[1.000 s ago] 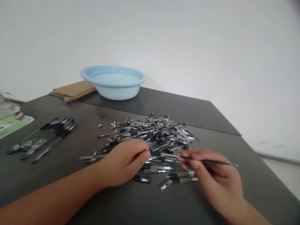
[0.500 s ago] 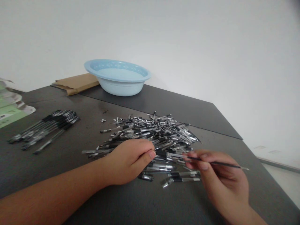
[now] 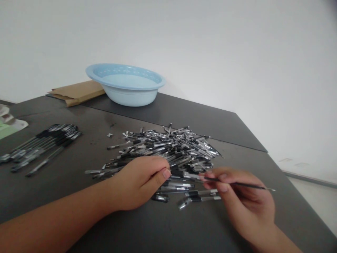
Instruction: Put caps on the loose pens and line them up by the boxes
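Note:
My left hand (image 3: 143,182) is closed over the near side of the pen pile, and a pen barrel (image 3: 193,176) with a black grip sticks out of it to the right. Between the thumb and fingers of my right hand (image 3: 239,198) is a thin black ink refill (image 3: 244,184), its pale tip pointing right. The refill's other end lies in line with the barrel's end; whether it is inside cannot be made out. Behind and below the hands spreads a heap of clear and black pen parts (image 3: 168,144).
On the left lies a row of pens with black grips (image 3: 50,144). A light blue basin (image 3: 131,95) stands at the back beside a brown paper bag (image 3: 79,92). Green and white packaging (image 3: 12,126) sits at the left edge. The dark table (image 3: 126,232) meets a white wall.
The view has turned slightly, so the basin, bag, pens and heap appear farther left. Both hands keep nearly the same pose, still holding the barrel and the refill.

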Tool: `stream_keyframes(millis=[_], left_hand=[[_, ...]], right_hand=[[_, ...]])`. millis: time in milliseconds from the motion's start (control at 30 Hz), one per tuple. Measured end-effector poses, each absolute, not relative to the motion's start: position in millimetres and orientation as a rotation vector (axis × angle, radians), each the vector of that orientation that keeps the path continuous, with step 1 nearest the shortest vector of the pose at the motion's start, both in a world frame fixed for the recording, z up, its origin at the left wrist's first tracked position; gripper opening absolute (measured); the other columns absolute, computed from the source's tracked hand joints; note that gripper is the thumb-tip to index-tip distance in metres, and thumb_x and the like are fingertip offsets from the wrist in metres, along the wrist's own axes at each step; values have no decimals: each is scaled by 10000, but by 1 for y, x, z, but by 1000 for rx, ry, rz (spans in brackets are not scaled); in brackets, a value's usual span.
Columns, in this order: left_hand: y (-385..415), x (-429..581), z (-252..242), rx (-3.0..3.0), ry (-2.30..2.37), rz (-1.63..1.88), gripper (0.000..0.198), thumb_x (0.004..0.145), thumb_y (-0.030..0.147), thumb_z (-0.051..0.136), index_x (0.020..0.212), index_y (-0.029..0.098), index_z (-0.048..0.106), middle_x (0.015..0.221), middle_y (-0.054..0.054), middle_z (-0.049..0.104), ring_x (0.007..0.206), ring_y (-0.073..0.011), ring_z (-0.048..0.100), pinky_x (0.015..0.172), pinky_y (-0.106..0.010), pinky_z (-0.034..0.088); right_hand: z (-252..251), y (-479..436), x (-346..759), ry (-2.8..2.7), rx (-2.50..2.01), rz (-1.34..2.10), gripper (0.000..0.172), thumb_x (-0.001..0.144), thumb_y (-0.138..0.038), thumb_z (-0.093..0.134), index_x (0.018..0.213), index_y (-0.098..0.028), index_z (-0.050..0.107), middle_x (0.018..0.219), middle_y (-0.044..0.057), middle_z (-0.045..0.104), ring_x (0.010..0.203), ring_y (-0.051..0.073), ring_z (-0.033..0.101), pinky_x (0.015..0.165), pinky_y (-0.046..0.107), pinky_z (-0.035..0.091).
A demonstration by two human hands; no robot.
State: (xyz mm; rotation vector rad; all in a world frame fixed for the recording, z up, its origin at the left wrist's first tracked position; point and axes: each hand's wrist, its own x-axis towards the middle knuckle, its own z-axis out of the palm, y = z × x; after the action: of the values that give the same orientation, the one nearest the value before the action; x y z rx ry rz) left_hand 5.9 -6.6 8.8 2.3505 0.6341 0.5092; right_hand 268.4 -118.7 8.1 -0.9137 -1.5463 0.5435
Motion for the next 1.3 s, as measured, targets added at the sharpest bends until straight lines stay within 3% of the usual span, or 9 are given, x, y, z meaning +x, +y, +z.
stream_keyframes(millis=[933,1067,1167,1233,1300], left_hand=[[-7,6,10,2345,626,507,417,1119,409,328,799,204,501,759,8,547,713,-160,488,672,-307,347],[-8,7,11,2379,595,482,395,1114,395,349,819,203,527,778,3,569,724,-161,498,678,-308,347],[-11,8,10,2348,607,505,387,1114,399,355,829,203,529,771,8,573,711,-153,501,665,-305,342],[-14,8,9,2291,621,545,399,1119,413,343,829,203,521,762,15,563,700,-145,500,664,-298,350],[-17,7,8,2232,632,585,425,1125,437,321,834,202,523,757,18,556,700,-141,506,670,-292,368]], right_hand=[[10,-120,267,-1514,-929,535,322,968,-24,646,1155,-278,710,1093,57,778,973,212,790,778,334,719],[7,-118,269,-1731,-980,508,412,941,-43,701,1253,-311,704,1180,62,777,1109,238,765,955,403,673],[3,-115,277,-1798,-1119,702,801,855,-192,867,1545,-368,500,1481,110,637,1308,299,672,1049,464,622],[3,-112,288,-1754,-1151,835,1015,787,-316,939,1627,-374,371,1548,130,572,1372,326,619,1072,478,600],[6,-105,302,-1723,-1118,882,932,797,-452,917,1594,-333,448,1480,139,621,1334,326,643,1056,457,605]])
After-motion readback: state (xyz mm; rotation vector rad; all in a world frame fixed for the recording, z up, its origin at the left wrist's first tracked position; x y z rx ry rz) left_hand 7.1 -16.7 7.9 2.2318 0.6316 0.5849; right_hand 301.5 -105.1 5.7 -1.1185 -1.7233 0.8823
